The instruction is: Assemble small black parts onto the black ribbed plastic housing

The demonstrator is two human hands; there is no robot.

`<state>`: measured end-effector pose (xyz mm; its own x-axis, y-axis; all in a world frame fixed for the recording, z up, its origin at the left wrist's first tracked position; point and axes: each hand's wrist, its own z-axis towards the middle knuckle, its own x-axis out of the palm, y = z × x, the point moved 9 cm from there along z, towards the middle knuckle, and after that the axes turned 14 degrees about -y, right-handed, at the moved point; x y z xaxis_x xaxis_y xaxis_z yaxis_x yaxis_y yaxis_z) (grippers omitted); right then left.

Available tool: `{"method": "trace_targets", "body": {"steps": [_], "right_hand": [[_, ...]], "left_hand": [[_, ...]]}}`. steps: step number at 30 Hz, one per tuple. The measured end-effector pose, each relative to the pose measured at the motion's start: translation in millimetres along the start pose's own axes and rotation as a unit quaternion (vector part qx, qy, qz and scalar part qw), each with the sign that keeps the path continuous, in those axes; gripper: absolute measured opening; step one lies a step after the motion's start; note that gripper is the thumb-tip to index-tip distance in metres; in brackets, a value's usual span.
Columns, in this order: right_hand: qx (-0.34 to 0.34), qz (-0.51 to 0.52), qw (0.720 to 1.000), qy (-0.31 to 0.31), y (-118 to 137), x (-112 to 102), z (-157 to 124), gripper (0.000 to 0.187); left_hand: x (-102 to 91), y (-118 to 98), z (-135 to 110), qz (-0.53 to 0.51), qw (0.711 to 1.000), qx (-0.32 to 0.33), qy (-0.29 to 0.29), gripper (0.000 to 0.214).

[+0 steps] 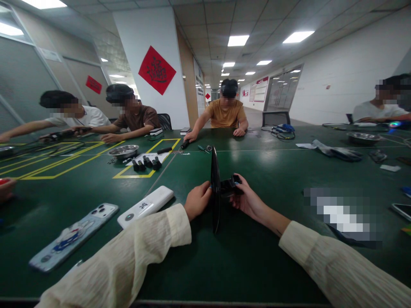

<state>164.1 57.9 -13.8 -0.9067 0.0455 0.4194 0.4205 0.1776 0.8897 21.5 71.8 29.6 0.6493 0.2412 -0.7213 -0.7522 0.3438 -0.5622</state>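
My left hand (197, 201) grips a thin black flat panel (215, 188), held upright and seen edge-on above the green table (257, 265). On the panel's right side, my right hand (247, 199) is closed round a small black part (230, 186), pressed against the panel near its middle. Both forearms wear cream ribbed sleeves. The panel hides the left fingertips.
A white power bank (146, 206) and a phone in a pale patterned case (75, 235) lie to my left. Farther off are small black parts (146, 163) inside a yellow taped box, a metal bowl (123, 151), a second bowl (362, 137), cables and grey gloves (337, 151). Several people sit around the table.
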Motion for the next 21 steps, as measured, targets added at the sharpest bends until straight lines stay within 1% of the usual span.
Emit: {"method": "trace_targets", "body": {"steps": [6,12,21], "right_hand": [[0.001,0.0,1.0,0.006,-1.1,0.1,0.2,0.056],[0.002,-0.003,1.0,-0.003,0.8,1.0,-1.4,0.058],[0.002,0.003,1.0,0.0,0.8,1.3,-0.5,0.055]], "left_hand": [[0.7,0.6,0.6,0.001,1.0,-0.002,0.001,0.029],[-0.5,3.3,0.6,-0.007,1.0,-0.025,-0.005,0.025],[-0.6,-1.2,-0.4,-0.006,1.0,0.002,-0.004,0.025]]}}
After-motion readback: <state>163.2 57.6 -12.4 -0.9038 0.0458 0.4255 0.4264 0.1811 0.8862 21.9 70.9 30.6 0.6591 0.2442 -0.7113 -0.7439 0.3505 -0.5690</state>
